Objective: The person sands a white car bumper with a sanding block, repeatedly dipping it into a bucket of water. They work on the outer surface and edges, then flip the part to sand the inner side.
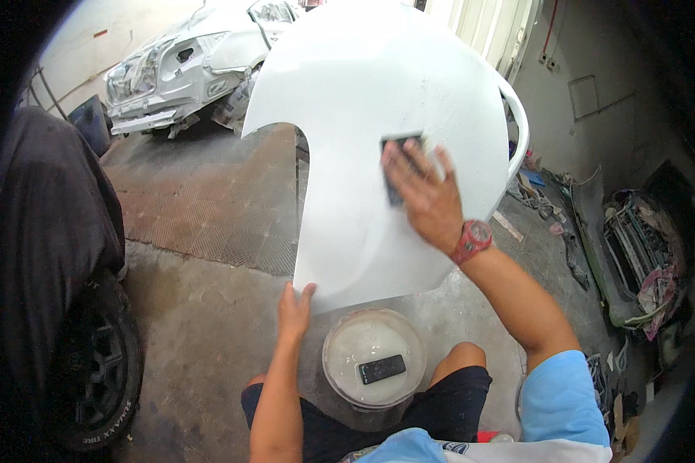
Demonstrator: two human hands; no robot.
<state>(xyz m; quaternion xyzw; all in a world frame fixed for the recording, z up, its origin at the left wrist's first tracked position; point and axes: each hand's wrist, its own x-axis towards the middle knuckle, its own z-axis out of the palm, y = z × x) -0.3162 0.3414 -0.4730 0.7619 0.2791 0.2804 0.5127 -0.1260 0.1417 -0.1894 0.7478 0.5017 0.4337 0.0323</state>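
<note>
A large white car body panel (355, 201) with a curved cut-out on its left side stands tilted in front of me. My right hand (424, 193), slightly blurred, presses a black rectangular sanding pad (394, 189) flat against its face, fingers spread over the pad. A red watch (473, 240) is on that wrist. At the panel's lower left corner my left hand (293, 310) grips the edge, thumb on the front; the other fingers are partly hidden. Between my knees sits a round bucket (329, 347) of cloudy water, with a dark rectangular block (383, 370) in it.
A black wheel (100, 363) and a dark cover (62, 208) stand close on my left. Beyond the panel is a white, partly stripped car (201, 69). Car parts (633, 255) and scraps lie along the right wall. Perforated matting (201, 201) covers part of the concrete floor.
</note>
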